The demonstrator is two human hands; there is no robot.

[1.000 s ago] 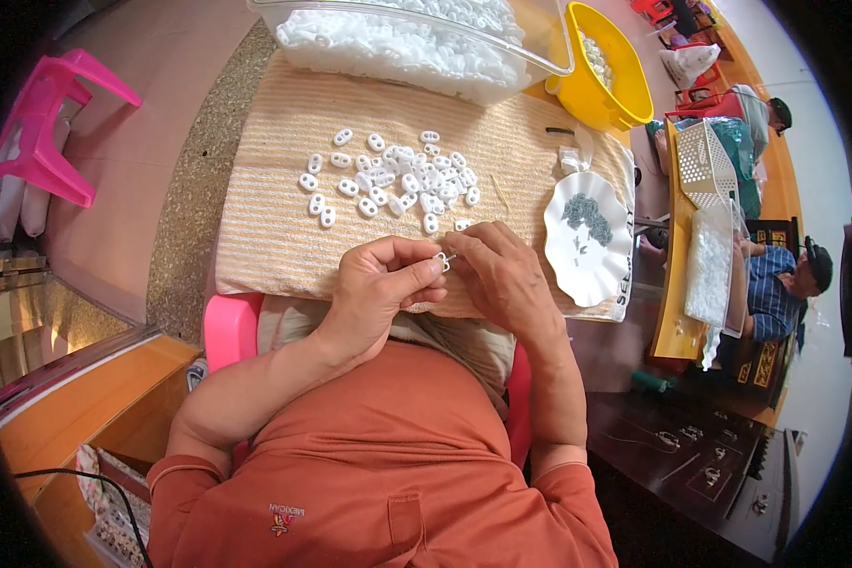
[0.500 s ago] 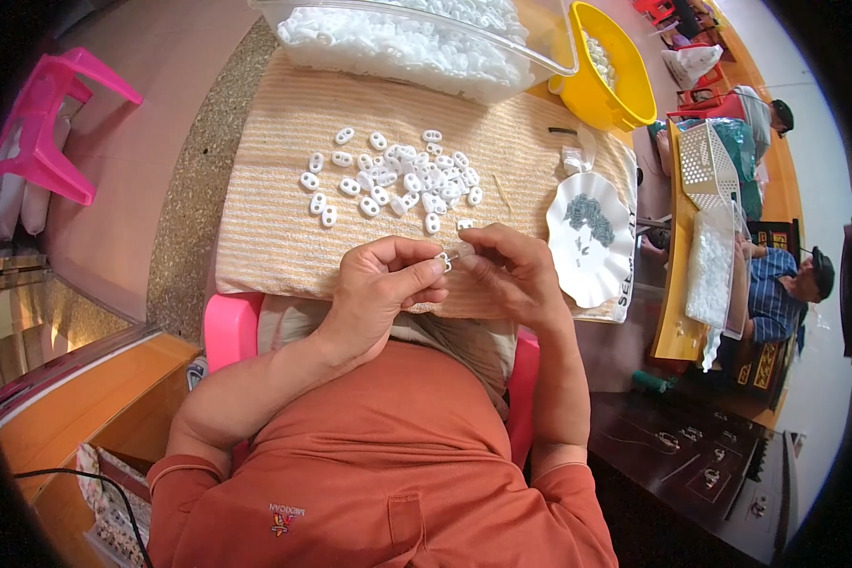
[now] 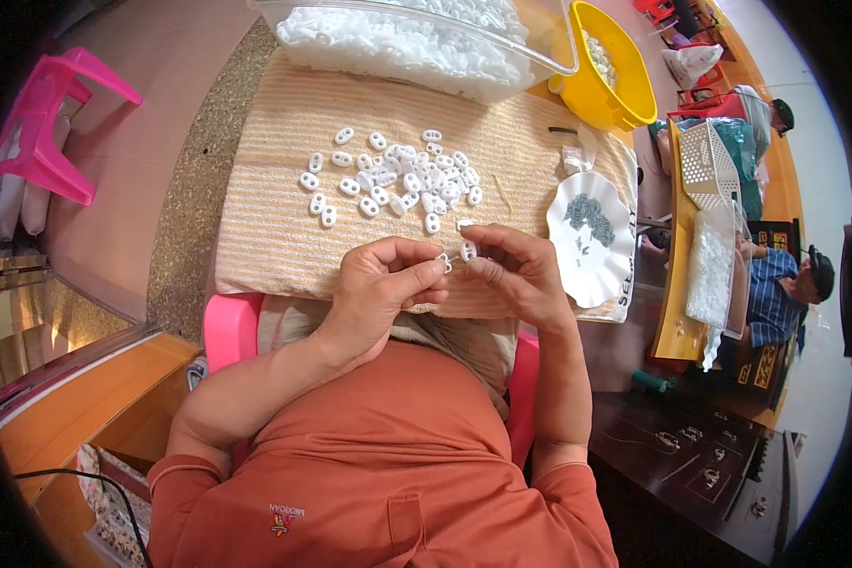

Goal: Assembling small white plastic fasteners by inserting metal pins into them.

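My left hand (image 3: 388,276) pinches a small white plastic piece (image 3: 447,264) with openings in it; a thin pin-like bit seems to stick out toward the right. Close beside it, my right hand (image 3: 519,270) grips a white oval two-hole piece (image 3: 469,250) between thumb and fingers. Whether the two pieces touch, I cannot tell. Beyond my hands, a loose pile of similar white oval pieces (image 3: 411,182) lies on the striped cloth (image 3: 275,237). One more white piece (image 3: 465,224) shows just past my right fingertips.
At the far edge stands a clear bin (image 3: 417,71) full of white pieces, with a yellow basin (image 3: 625,104) to its right. A white scalloped dish (image 3: 577,284) holds small grey bits. A thin yellowish stick (image 3: 504,192) lies nearby. Another person (image 3: 776,293) sits at the right.
The white oval piece in my right fingers has come into clear view, facing the left piece. My right hand has shifted slightly to the right; my left hand stays put.
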